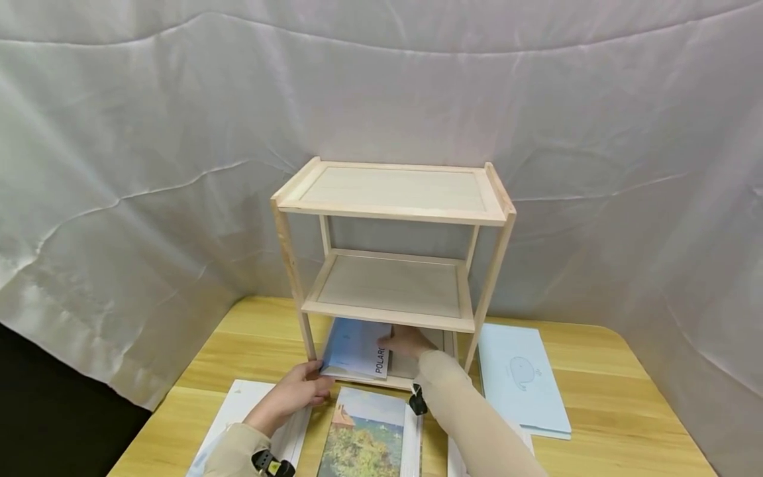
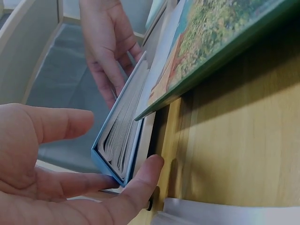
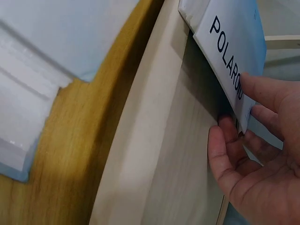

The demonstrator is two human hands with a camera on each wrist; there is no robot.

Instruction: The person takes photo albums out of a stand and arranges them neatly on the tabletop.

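Observation:
A blue-and-white photo album (image 1: 354, 348) lettered POLAROID lies on the bottom board (image 1: 438, 339) of a small wooden shelf. My right hand (image 1: 408, 341) pinches its right edge. In the right wrist view, a digit presses on the lettered cover (image 3: 225, 51) while other fingers curl under the edge. My left hand (image 1: 295, 395) is at the album's front left corner. The left wrist view shows its straight fingers (image 2: 140, 185) touching that corner, with the thumb held apart. The album's page edges (image 2: 123, 133) face this camera.
Above rise the shelf's middle board (image 1: 390, 285) and top board (image 1: 393, 189), joined by thin posts. In front lies a book with a landscape painting (image 1: 363, 437). A white book (image 1: 238, 401) sits under the left forearm. A pale blue book (image 1: 524, 377) rests right of the shelf.

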